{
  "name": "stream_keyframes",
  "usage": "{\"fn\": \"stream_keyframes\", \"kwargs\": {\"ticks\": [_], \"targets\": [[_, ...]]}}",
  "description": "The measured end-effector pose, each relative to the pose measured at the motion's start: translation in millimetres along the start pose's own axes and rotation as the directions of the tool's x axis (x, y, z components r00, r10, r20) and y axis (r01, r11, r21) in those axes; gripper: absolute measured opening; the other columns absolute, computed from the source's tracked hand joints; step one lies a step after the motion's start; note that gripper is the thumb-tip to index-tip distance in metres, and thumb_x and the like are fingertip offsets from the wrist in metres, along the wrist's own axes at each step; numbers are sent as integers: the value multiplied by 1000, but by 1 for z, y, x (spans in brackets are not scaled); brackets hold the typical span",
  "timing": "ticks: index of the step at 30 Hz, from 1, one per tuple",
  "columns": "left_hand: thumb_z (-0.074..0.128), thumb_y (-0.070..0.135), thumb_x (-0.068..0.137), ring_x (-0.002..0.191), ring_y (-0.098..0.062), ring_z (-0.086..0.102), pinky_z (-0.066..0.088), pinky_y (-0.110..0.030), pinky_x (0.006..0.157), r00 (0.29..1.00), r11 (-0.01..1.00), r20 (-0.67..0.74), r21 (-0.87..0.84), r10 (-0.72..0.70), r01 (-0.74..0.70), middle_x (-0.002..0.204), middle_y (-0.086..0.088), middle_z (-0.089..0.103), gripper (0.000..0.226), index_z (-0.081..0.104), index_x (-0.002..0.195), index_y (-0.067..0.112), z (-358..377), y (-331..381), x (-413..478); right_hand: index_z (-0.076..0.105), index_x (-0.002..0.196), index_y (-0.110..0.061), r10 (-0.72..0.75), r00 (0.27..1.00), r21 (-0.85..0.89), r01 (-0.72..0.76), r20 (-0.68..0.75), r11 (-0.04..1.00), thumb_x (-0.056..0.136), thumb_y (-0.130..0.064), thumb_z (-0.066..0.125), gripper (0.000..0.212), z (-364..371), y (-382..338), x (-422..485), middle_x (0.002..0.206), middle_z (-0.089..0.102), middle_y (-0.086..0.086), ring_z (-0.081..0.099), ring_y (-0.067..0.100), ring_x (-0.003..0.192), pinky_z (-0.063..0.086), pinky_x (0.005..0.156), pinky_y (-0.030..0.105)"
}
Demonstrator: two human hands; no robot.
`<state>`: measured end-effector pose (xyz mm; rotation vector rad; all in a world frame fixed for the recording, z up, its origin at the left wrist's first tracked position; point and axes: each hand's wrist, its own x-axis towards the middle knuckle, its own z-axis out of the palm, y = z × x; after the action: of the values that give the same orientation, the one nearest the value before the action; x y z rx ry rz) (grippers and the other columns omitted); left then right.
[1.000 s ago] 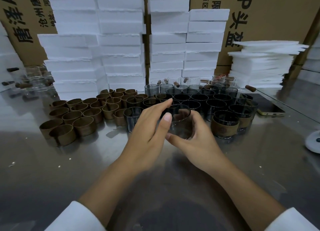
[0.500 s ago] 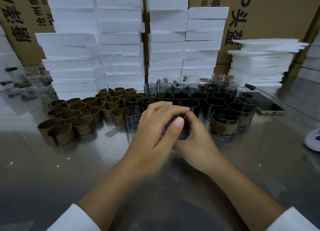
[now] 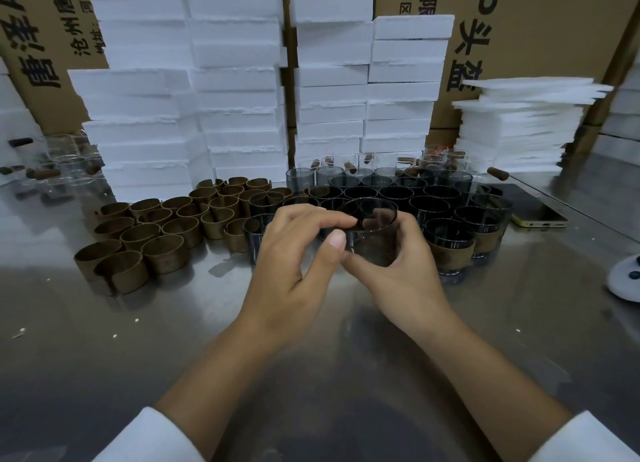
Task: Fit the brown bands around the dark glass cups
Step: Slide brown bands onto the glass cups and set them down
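Near edge: white sleeves (image 3: 149,437) at both bottom corners, forearms reaching fwd over steel table (image 3: 104,357). Mid-table, both hands on one dark glass cup (image 3: 375,233). Left hand (image 3: 294,264) grips it from the left: fingers curled over the near-left rim, thumb up against the side wall. Right hand (image 3: 401,271) wraps it from the right and under, thumb across the lower front, fingers seen through the glass on the far side. Cup mouth tilted a bit toward cam; can't tell if the base touches the table, hands cover it. Cup sits just in front of the main cup cluster. Left of the hands: brown bands (image 3: 156,233), loose open rings standing on edge, packed in rows, touching. Right of the hands: banded cup (image 3: 450,247) w/ brown wrap round its lower half, upright, just beside right hand. Behind: dark cups (image 3: 398,195) upright, packed tight. Phone (image 3: 533,209) flat at the right of the cluster; white round object (image 3: 627,281) cut off at the right edge. Further back: clear glasses (image 3: 381,164) w/ brown handles, more at far left. Rear: foam blocks (image 3: 235,98) stacked high, foam sheets (image 3: 519,122) piled right, cardboard boxes (image 3: 536,29) w/ printed chars behind all.
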<state>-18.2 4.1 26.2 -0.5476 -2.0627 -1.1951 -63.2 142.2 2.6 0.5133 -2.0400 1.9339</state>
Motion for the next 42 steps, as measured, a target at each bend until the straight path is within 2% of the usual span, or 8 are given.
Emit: {"fn": "stream_keyframes", "kwargs": {"ticks": [4, 9, 19, 24, 27, 32, 36, 42], "targets": [[37, 40, 91, 120, -9, 48, 39, -31, 104, 999, 1000, -35, -15, -28, 28, 116, 16, 55, 31, 57, 113, 35, -2, -4, 2, 52, 106, -29, -21, 999, 47, 18, 51, 999, 73, -11, 81, 48, 0, -3, -2, 99, 65, -16, 65, -4, 93, 49, 78, 11], [30, 48, 91, 129, -4, 43, 35, -27, 109, 992, 992, 55, -55, -115, 117, 127, 13, 53, 42, 50, 125, 35, -2, -4, 3, 56, 109, -22, -37, 987, 49, 30, 159, 998, 72, -7, 81, 47, 4, -3, -3, 99, 68, -15, 67, 4, 94, 50, 80, 16], [30, 47, 92, 131, -13, 43, 35, -44, 108, 991, 993, 110, -73, -82, 90, 125, 5, 58, 45, 60, 120, 29, 0, 7, 2, 58, 121, -22, -55, 974, -24, 61, 220, 998, 73, -7, 80, 55, 4, -4, -3, 110, 68, -4, 64, 10, 106, 51, 92, 31], [31, 42, 93, 128, -11, 45, 35, -38, 107, 994, 998, 105, -68, 5, 2, 115, 11, 63, 37, 63, 110, 31, 3, 11, 0, 61, 111, -18, -16, 991, -5, 17, 129, 1000, 74, -7, 81, 44, 2, -3, -3, 98, 71, -10, 66, 0, 94, 49, 80, 14], [33, 40, 94, 124, -10, 48, 36, -29, 105, 997, 996, 75, -86, 17, -10, 111, 8, 65, 35, 64, 106, 29, 2, 10, 0, 61, 106, -23, 36, 997, -13, -35, 67, 999, 74, -14, 81, 39, 0, -3, 0, 91, 71, -16, 66, -5, 87, 49, 75, 13], [35, 38, 93, 118, -14, 53, 41, -36, 101, 999, 997, 43, -75, -1, 5, 110, 3, 64, 37, 65, 108, 22, 0, 4, 1, 62, 97, -28, 58, 998, -7, -58, 11, 998, 74, -17, 81, 31, -4, -4, 3, 79, 68, -26, 64, -8, 76, 46, 65, 6], [35, 41, 92, 114, -10, 54, 42, -28, 97, 998, 997, 32, -54, -46, 48, 110, 14, 61, 33, 61, 108, 30, -2, 0, 1, 60, 93, -31, 60, 998, 10, -59, -26, 998, 74, -18, 80, 31, -5, -5, 3, 83, 69, -17, 64, -7, 81, 46, 70, 7], [34, 47, 89, 119, -5, 52, 39, -23, 100, 991, 991, 58, -50, -120, 123, 120, 11, 61, 43, 59, 119, 28, -3, -7, 3, 58, 95, -33, 48, 999, 28, -48, 7, 998, 75, -18, 80, 34, -4, -7, 2, 82, 68, -26, 63, -10, 83, 46, 71, 4]]}}
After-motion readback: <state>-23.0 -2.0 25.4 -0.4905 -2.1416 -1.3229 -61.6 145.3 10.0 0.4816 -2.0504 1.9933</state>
